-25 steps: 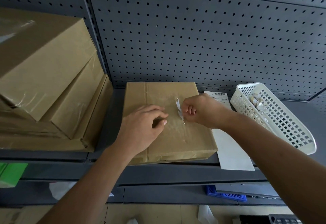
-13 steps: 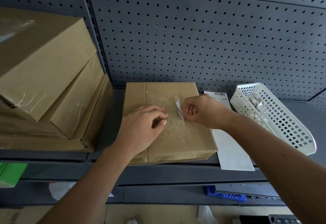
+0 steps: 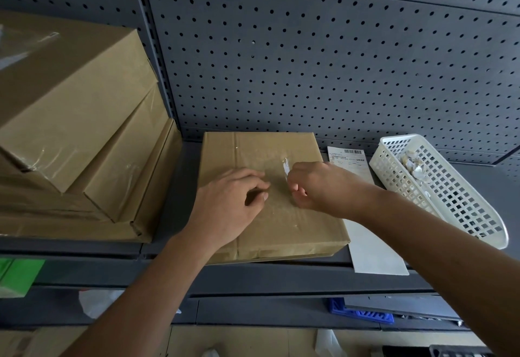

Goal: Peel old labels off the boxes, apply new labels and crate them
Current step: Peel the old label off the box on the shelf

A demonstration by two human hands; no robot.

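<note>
Change since the earlier frame: minimal. The right hand (image 3: 320,185) has shifted slightly toward the near edge of the flat box (image 3: 295,224). The left hand (image 3: 228,204) and the box are unchanged in position.

Left of the flat box, a stack of boxes (image 3: 70,120) stands on the shelf (image 3: 180,187), close to it but apart. The left hand rests on the flat box's top face, fingers loosely bent, fingertips pressing down and holding nothing. Just right of it, near the centre of the top face, the old label strip (image 3: 286,166) stands up white, with one end attached to the cardboard. The right hand has its fingers curled tight and pinches the strip's near end. A new label sheet (image 3: 374,252) lies against the box's right edge. Right of the sheet, a white basket (image 3: 450,202) holds torn scraps (image 3: 413,164).

Risks:
- The strip is narrow. A fast or steep pull would probably snap it and leave residue.
- The adhesive may lift the cardboard skin, giving the new label a poor surface.
- Reduced left-hand pressure would let the box slide toward the sheet.
</note>
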